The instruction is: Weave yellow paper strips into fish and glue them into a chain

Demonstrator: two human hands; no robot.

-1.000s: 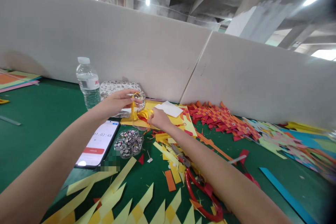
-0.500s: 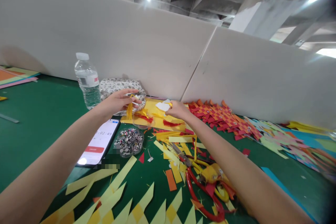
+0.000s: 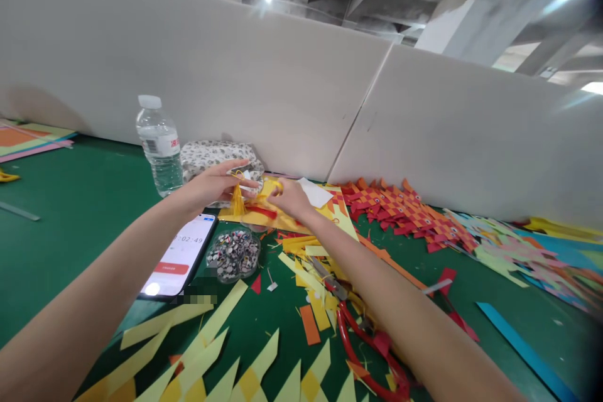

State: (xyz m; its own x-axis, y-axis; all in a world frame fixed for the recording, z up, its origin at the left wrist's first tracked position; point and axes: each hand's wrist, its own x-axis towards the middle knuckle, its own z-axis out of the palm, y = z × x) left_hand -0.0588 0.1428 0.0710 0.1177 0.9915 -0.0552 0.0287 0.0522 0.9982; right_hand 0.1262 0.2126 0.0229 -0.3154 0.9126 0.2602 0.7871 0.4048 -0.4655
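Note:
My left hand [image 3: 219,183] is at the back of the table, its fingers closed on the loop of a yellow tassel [image 3: 238,201] that hangs below them. A small white piece shows at those fingertips. Just to the right, my right hand [image 3: 288,196] is closed in a pinch, with a bit of yellow at its fingertips too small to name. Beyond the right wrist lies a sheet of white paper [image 3: 316,193]. Beneath both hands is a yellow sheet [image 3: 346,217] with red tassel strands [image 3: 262,211] on it.
A water bottle [image 3: 159,147] and a patterned pouch [image 3: 207,157] stand behind my left hand. Closer in are a phone [image 3: 181,254], a container of googly eyes [image 3: 233,254], red-handled scissors [image 3: 348,326] and yellow paper strips [image 3: 257,358]. Red-orange woven paper [image 3: 396,207] lies right.
My right hand has moved left, from the white paper toward my left hand. The white paper now lies to its right. My left hand still holds the tassel in nearly the same spot.

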